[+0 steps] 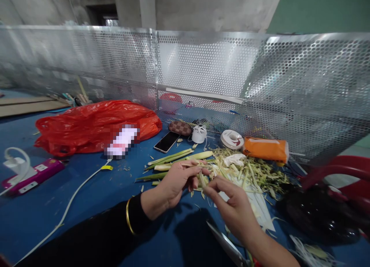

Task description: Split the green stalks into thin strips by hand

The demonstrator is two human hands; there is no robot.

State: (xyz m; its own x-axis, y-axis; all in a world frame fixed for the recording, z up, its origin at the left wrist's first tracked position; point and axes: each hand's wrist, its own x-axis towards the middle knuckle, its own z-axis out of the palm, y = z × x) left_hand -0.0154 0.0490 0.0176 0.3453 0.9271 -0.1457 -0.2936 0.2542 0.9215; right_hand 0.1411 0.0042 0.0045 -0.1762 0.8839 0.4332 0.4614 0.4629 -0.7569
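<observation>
My left hand, with a gold bangle at the black sleeve, pinches a thin pale plant strip. My right hand has its thumb and forefinger closed on the lower end of the same pale plant strip. Behind my left hand lie several green and whitish stalks. A heap of shredded green and yellowish peelings spreads beyond my right hand, partly over a white sheet. Below, a metal blade points toward my left; its lower end is partly cut off by the frame.
On the blue table are a phone, a checkered case, a white spool, an orange packet and a red plastic bag. A dark, shiny kettle-like object stands right. A perforated metal screen bounds the back.
</observation>
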